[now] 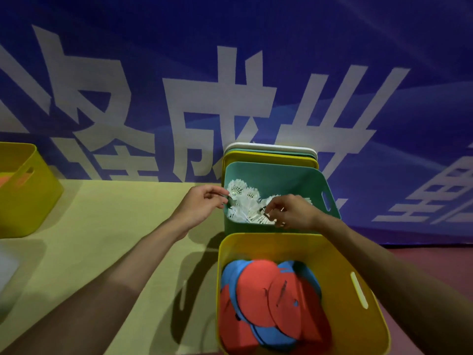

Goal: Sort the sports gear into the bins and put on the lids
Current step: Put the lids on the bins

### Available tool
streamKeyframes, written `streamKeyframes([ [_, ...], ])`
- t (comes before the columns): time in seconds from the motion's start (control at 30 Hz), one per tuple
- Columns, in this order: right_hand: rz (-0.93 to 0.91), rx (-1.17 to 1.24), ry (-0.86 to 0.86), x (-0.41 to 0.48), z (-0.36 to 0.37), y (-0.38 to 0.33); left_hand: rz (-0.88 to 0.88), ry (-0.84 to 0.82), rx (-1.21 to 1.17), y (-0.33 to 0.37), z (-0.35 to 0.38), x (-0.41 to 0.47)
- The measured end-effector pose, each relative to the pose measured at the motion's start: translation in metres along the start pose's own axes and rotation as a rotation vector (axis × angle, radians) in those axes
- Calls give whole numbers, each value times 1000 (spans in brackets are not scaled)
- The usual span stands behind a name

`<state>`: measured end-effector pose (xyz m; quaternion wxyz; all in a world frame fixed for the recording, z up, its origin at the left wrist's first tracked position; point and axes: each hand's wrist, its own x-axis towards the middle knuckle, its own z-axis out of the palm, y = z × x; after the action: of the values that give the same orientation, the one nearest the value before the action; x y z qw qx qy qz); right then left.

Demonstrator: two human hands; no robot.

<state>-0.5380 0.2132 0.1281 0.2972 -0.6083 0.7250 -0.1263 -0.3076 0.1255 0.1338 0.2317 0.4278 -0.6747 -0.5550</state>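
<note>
A green bin (294, 179) holds several white shuttlecocks (247, 201). My left hand (202, 204) is at the bin's left rim, its fingertips pinching a shuttlecock there. My right hand (289, 211) reaches over the near rim and pinches another shuttlecock by its cork. In front stands a yellow bin (340, 254) filled with red and blue table tennis paddles (268, 301). Three lids (271, 151), white, green and yellow, lean against the wall behind the green bin.
Another yellow bin (28, 190) with something orange inside stands at the far left on the yellow-green table (115, 221). A pale object (7, 267) lies at the left edge. A blue banner wall (230, 85) rises behind. Red floor (430, 254) shows right.
</note>
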Motion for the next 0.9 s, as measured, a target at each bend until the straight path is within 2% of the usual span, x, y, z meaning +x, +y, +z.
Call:
streamKeyframes([
  [0.23, 28, -177, 101, 53, -36, 1, -25, 36, -12, -4, -17, 41],
  [0.57, 41, -276, 194, 137, -86, 50, -85, 113, 69, 5, 1, 98],
  [0.67, 28, -259, 236, 158, -95, 66, -105, 137, 68, 7, 9, 113],
  [0.8, -56, -359, 335, 182, -98, 84, -112, 118, 93, 10, 20, 135],
  [0.9, -48, -387, 355, 195, -97, 93, -100, 119, 121, 18, 26, 150],
])
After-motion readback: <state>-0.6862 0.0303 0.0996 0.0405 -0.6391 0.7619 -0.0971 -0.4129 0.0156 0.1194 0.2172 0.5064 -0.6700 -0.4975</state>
